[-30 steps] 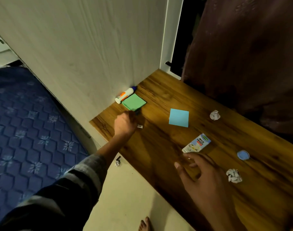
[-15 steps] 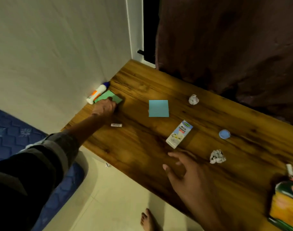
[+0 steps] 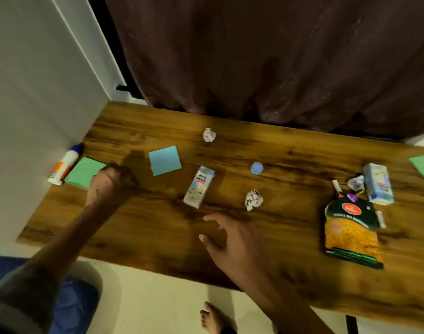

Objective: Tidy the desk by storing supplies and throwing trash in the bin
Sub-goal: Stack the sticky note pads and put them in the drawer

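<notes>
The left hand (image 3: 107, 183) is curled into a fist at the near right corner of the green pad (image 3: 84, 172), at the left end of the desk (image 3: 158, 237). Something small and dark seems to be pinched under the fingers, but what it is, or whether anything is truly held, cannot be told from this view. The right hand (image 3: 232, 242) is held low over the desk front with fingers spread and relaxed, nothing in it.

The step in hand is judged to be the gathering of supplies at the left end. The green pad is best slid clear of the glue stick (image 3: 66, 163), which lies just beside it against the wall, so that the stick is not rolled off the desk edge. The pad should be gripped across its bound edge, lest loose sheets fan out (thin pads flex easily).

Trash is left well spread: the carton (image 3: 199, 186) near the right hand, a paper ball (image 3: 253, 200) just beside it, another ball (image 3: 208, 135) farther back, a blue cap (image 3: 256, 168), and a snack bag (image 3: 351, 230) towards the right. The blue pad (image 3: 164, 160) lies between pad and carton. No bin is seen.
</notes>
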